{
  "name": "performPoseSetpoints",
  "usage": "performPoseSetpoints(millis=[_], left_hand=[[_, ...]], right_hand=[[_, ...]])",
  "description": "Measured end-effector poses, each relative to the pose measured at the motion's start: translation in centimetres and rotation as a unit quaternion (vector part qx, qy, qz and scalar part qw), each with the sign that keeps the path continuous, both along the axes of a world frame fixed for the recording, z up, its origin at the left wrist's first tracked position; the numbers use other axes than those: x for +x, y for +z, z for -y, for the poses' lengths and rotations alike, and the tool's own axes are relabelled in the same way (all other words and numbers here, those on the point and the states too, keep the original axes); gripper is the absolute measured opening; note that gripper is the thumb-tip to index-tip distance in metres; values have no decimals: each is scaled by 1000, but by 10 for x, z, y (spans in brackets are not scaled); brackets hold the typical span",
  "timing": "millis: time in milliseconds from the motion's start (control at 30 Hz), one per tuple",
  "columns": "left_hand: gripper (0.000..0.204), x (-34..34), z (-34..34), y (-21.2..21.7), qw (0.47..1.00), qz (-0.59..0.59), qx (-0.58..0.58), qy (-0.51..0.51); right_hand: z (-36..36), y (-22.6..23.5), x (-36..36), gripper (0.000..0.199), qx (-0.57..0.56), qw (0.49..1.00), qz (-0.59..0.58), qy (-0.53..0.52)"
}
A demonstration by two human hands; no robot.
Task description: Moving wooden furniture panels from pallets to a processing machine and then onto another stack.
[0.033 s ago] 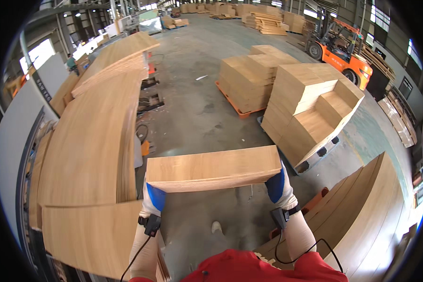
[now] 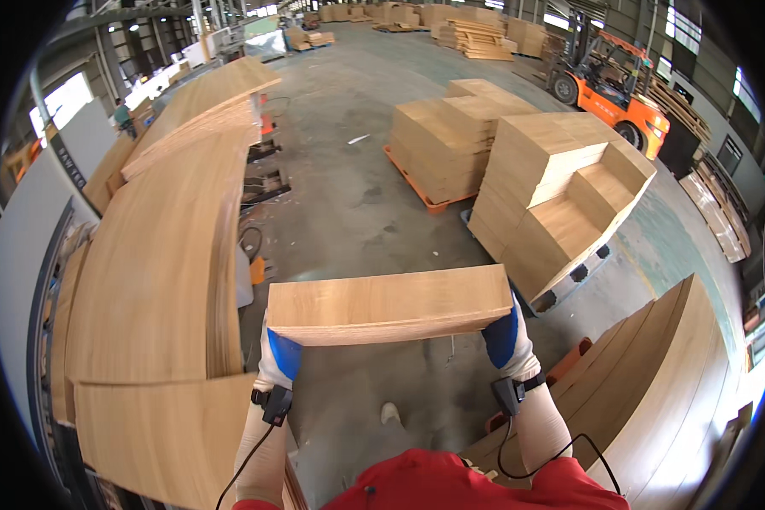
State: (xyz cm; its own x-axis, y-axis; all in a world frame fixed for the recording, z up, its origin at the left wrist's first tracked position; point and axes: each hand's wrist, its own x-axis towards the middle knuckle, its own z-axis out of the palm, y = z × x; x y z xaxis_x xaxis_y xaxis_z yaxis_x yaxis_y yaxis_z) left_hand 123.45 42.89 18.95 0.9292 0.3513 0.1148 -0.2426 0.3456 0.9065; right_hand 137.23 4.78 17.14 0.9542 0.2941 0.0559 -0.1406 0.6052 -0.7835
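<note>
In front of me I hold a stack of wooden boards (image 2: 389, 299), long and narrow, level and crosswise. My left hand (image 2: 282, 353), in a white glove with a blue palm, grips its left end from below. Gloved the same way, my right hand (image 2: 501, 338) supports the right end. Both sets of fingers are mostly hidden under the boards. The stack hangs above the floor, apart from the piles around it. A small black device is strapped to each wrist, with a cable running back along the arm.
Large wooden panels (image 2: 157, 272) lie piled along my left. Ahead to the right, stacked boards (image 2: 518, 195) stand on a pallet, with another stack (image 2: 442, 144) on an orange pallet behind. Long planks (image 2: 629, 382) lie close on my right. An orange forklift (image 2: 612, 98) stands farther off.
The surroundings have shifted very slightly left in view. My hands keep the same hold on the board stack, which sits almost where it was.
</note>
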Motion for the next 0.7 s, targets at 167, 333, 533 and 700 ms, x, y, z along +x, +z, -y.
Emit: performPoseSetpoints(millis=[167,333,533,700], left_hand=[[56,151,-32,-47,976,-17,-187,-107],[53,303,-46,-64,974,-30,-184,-130],[54,465,-91,-89,971,-39,-205,-120],[52,576,-127,-124,978,-80,-190,-17]], right_hand=[[10,-14,89,39,-1,995,-49,-87],[6,-24,199,48,-44,992,8,-114],[-36,-57,364,38,-65,989,2,-131],[-65,-64,508,52,6,999,-42,-33]])
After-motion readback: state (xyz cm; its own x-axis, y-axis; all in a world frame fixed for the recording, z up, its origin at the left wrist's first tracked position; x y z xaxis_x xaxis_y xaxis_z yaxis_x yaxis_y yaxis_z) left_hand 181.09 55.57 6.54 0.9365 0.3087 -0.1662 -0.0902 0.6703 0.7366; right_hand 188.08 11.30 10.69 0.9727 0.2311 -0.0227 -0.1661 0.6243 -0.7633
